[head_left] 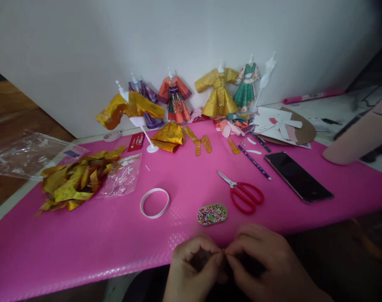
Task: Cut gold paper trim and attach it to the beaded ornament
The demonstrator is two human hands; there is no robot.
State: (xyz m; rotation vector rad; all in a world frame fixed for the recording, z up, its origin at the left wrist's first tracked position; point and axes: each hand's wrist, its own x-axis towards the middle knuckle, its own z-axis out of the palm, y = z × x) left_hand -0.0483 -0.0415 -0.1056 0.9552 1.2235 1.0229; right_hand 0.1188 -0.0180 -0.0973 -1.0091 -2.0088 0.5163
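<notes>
My left hand (192, 266) and my right hand (261, 262) meet at the near edge of the pink table cover (84, 243), fingers curled and pinched together on something tiny that I cannot make out. Just beyond them lies an oval box of coloured beads (212, 214). Red-handled scissors (242, 193) lie to the right of it, and a white ring (154, 203) to the left.
Small paper dresses on white stands (175, 98) line the back wall. A heap of gold paper scraps (73, 178) and clear bags (120, 176) lie left. A black phone (297, 176), a purple pencil (254, 162) and white cut-outs (277, 123) lie right.
</notes>
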